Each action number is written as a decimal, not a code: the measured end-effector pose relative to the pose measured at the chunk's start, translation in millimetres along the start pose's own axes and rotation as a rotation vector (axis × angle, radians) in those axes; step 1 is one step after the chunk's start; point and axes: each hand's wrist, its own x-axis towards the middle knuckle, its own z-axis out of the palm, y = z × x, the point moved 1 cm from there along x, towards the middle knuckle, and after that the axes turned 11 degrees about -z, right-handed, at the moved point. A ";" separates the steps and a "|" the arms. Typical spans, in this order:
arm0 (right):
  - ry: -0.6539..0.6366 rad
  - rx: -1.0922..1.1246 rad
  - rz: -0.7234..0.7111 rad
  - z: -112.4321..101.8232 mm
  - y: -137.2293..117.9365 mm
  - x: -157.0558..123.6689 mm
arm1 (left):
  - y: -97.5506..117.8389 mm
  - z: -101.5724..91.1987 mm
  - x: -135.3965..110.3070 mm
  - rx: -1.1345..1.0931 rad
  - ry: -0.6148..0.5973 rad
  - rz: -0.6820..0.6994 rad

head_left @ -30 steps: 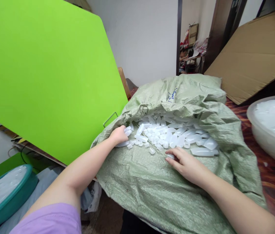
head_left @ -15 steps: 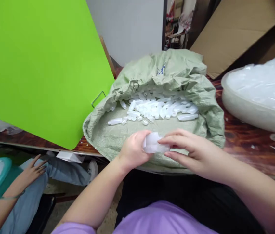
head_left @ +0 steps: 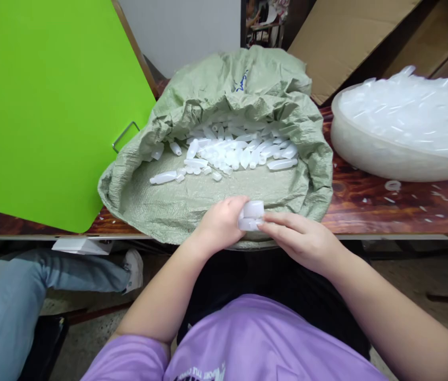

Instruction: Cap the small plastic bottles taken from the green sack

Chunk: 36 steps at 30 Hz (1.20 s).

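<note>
My left hand (head_left: 224,223) is closed around a couple of translucent white plastic pieces (head_left: 253,208), short and tube-like, lying side by side. The fingertips of my right hand (head_left: 299,235) press together at the right end of the lower piece. Both hands are over the near lip of a pale green woven sack (head_left: 160,217). Inside its open mouth lies a heap of small white plastic bottle-shaped pieces (head_left: 227,153), some long with narrow necks, some short. The palm side of my left hand is hidden.
A large translucent tub (head_left: 386,161) heaped with white plastic pieces stands at the right on the dark wooden table (head_left: 359,211), with scraps nearby. A bright green board (head_left: 49,106) leans at the left, cardboard (head_left: 351,42) at the back right. Another person's leg (head_left: 77,270) is at lower left.
The view has shifted, so the sack and tub appear further left and higher. My right fingers have come together on the plastic pieces. The other person's hand has left the view.
</note>
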 end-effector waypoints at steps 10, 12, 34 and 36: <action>0.060 0.048 0.092 -2.4 -3.4 10.2 | 0.1 7.9 -2.0 -0.054 -0.009 -0.075; 0.048 0.010 0.160 -4.3 -6.2 13.8 | 0.2 7.5 -1.6 -0.050 -0.016 -0.087; -0.104 0.057 0.346 -7.9 -2.7 25.3 | 0.8 3.7 2.4 0.002 -0.064 -0.097; -0.119 0.053 0.389 -9.1 -1.6 30.4 | 0.7 3.4 2.8 0.015 -0.075 -0.089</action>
